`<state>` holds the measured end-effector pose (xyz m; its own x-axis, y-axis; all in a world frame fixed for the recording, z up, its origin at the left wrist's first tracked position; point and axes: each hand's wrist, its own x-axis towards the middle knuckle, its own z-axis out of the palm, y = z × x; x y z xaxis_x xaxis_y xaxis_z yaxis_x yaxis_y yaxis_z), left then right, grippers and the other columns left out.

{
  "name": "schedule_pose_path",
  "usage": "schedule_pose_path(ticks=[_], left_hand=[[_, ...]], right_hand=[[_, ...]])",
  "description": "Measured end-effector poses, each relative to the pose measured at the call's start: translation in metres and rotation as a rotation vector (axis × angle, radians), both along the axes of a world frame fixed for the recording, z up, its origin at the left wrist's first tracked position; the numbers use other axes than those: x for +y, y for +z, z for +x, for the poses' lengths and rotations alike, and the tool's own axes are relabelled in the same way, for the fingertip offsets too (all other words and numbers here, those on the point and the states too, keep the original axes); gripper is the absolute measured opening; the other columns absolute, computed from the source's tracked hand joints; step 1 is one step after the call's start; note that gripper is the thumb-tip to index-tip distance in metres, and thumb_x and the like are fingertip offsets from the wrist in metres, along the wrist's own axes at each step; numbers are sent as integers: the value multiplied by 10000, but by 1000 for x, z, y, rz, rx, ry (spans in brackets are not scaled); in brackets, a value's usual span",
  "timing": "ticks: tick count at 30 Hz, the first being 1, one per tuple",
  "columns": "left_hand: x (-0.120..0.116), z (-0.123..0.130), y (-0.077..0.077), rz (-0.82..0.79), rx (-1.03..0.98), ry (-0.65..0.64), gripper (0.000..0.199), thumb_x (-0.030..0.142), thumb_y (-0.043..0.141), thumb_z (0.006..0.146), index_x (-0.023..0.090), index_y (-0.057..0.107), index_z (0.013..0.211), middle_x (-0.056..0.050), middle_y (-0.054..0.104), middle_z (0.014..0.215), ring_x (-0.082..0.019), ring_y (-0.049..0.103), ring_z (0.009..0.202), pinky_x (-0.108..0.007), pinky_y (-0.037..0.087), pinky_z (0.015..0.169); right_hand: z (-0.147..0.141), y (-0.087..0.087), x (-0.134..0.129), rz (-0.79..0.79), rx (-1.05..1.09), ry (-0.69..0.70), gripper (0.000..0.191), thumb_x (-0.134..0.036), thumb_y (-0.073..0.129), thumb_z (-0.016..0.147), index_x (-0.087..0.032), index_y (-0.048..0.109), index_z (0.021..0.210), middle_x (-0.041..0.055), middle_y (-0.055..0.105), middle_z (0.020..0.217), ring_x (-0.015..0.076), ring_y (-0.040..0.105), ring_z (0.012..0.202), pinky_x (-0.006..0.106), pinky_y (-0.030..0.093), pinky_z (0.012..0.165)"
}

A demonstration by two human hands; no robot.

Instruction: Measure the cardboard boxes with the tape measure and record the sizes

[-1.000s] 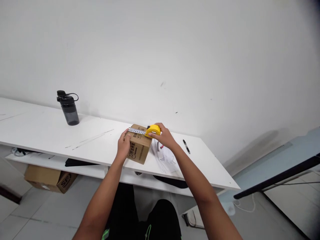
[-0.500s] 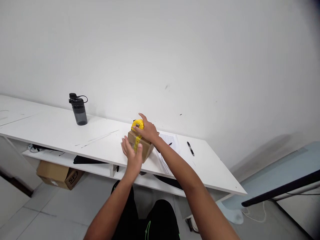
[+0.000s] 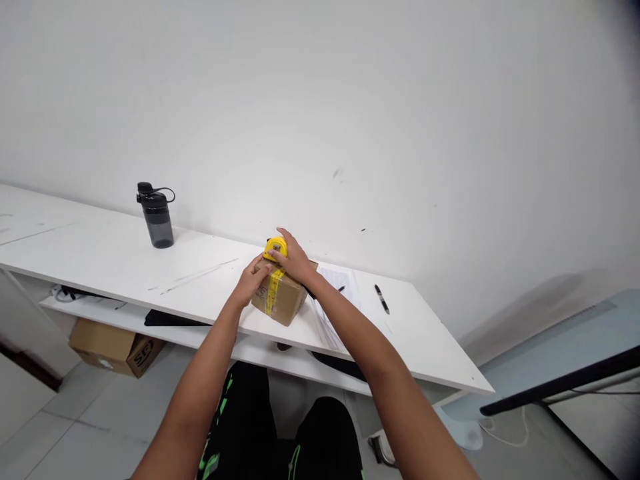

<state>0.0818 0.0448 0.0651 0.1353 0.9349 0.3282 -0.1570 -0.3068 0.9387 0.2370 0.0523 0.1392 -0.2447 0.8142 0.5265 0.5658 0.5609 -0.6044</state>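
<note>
A yellow tape measure (image 3: 275, 248) is in my right hand (image 3: 296, 259), whose thumb and fingers close around its case at the back of a small cardboard box (image 3: 289, 300). Over the box's top and down its front runs a yellow strip (image 3: 273, 293) with dark markings; I cannot tell whether it is the blade or adhesive tape. My left hand (image 3: 250, 281) grips the top left edge of the box, thumb on top, the other fingers partly hidden beside the tape measure. The box rests on the white desk (image 3: 200, 263), close to its front edge.
Printed papers (image 3: 336, 280) with a dark pen (image 3: 342, 289) lie right of the box, and another black pen (image 3: 381, 299) farther right. A dark water bottle (image 3: 158, 223) stands left. Below the desk sits a larger carton (image 3: 103, 345). A wall rises behind.
My left hand has moved from in front of the box up to its top left edge and closed on it. The right hand stays on the tape measure.
</note>
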Motion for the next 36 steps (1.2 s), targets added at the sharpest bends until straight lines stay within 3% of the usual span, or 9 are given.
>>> schedule_pose_path(ticks=[4, 7, 13, 18, 23, 28, 33, 36], left_hand=[[-1, 1, 2, 3, 17, 4, 650, 467, 601, 839, 217, 482, 1427, -87, 644, 1305, -238, 647, 1091, -369, 514, 944], [-1, 3, 1, -27, -1, 24, 667, 468, 614, 839, 217, 465, 1439, -95, 626, 1328, -248, 635, 1119, -372, 507, 954], [-7, 3, 3, -52, -62, -44, 723, 465, 665, 814, 223, 439, 1456, -89, 651, 1280, -254, 635, 1105, -375, 496, 957], [-5, 6, 2, -58, -50, 18, 648, 438, 661, 816, 214, 505, 1403, -76, 664, 1248, -236, 638, 1079, -339, 510, 919], [-3, 12, 0, -59, -19, 179, 539, 385, 630, 827, 190, 590, 1328, -77, 693, 1195, -230, 652, 1035, -337, 531, 885], [-4, 13, 2, -38, -5, 223, 535, 352, 629, 827, 171, 597, 1329, -99, 673, 1254, -234, 644, 1081, -365, 519, 946], [-1, 12, -2, -28, 33, 220, 550, 396, 616, 843, 188, 582, 1351, -89, 682, 1234, -232, 653, 1056, -366, 526, 941], [2, 12, -5, -22, 38, 231, 553, 405, 605, 848, 194, 575, 1359, -84, 688, 1216, -227, 657, 1033, -354, 533, 923]], right_hand=[[2, -3, 2, 28, -18, 15, 525, -465, 533, 900, -254, 450, 1373, 98, 482, 1391, 250, 470, 1274, 429, 362, 1106], [2, -5, 3, 53, -21, 31, 477, -445, 532, 908, -231, 462, 1329, 110, 488, 1347, 235, 470, 1264, 413, 358, 1113], [0, -8, 6, 79, -31, 55, 435, -427, 522, 915, -208, 440, 1282, 143, 212, 1541, 247, 350, 1378, 431, 340, 1127], [2, -8, 3, 97, -103, 54, 502, -407, 550, 901, -219, 411, 1345, 125, 464, 1319, 243, 484, 1222, 426, 403, 1059], [7, 3, -9, 14, -281, -5, 475, -412, 534, 914, -283, 441, 1362, 69, 514, 1111, 226, 587, 922, 411, 490, 866], [50, 9, -45, 10, -383, -8, 421, -431, 552, 912, -319, 491, 1313, 48, 527, 1043, 218, 594, 869, 376, 500, 801], [118, -8, -92, -13, -330, -120, 422, -493, 559, 908, -314, 503, 1287, 65, 575, 1091, 233, 611, 921, 399, 515, 822], [135, -20, -100, -14, -265, -163, 478, -515, 581, 890, -305, 491, 1310, 76, 584, 1173, 248, 611, 1009, 427, 515, 873]])
